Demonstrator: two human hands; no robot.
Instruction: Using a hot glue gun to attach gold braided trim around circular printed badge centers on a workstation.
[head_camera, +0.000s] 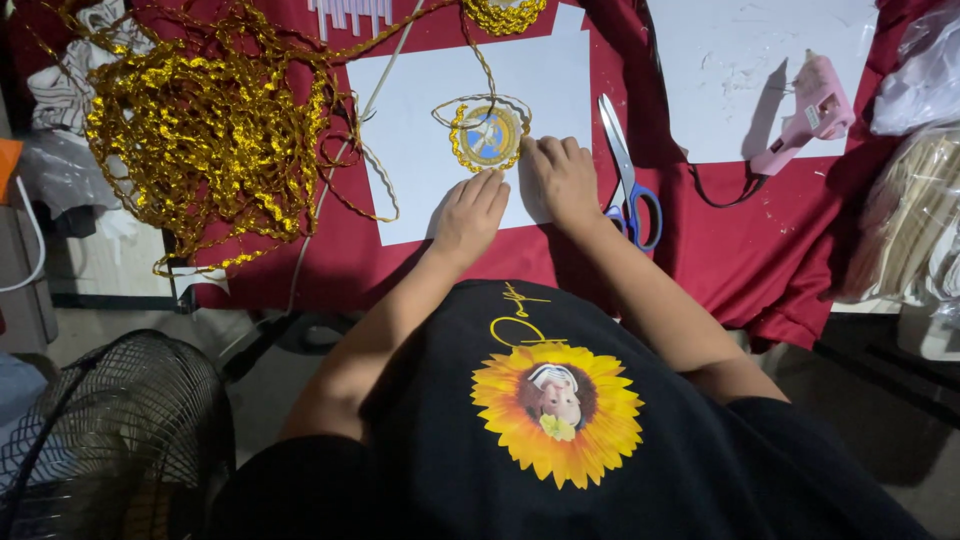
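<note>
Red cloth (760, 250); both hands (470, 215) flat on paper (420, 170).

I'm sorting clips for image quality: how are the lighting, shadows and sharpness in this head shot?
Head view: bright, even light on the white paper, which looks nearly washed out; the glue gun casts a soft shadow to its left; the fan and floor at the bottom are dim; the hands, left and right, and the medallion look sharp; edges bend slightly, wide-angle.

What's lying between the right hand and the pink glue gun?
In the head view, blue-handled scissors lie on the red cloth just beside the right hand; then bare cloth, a black cord and white paper reach the pink glue gun.
</note>
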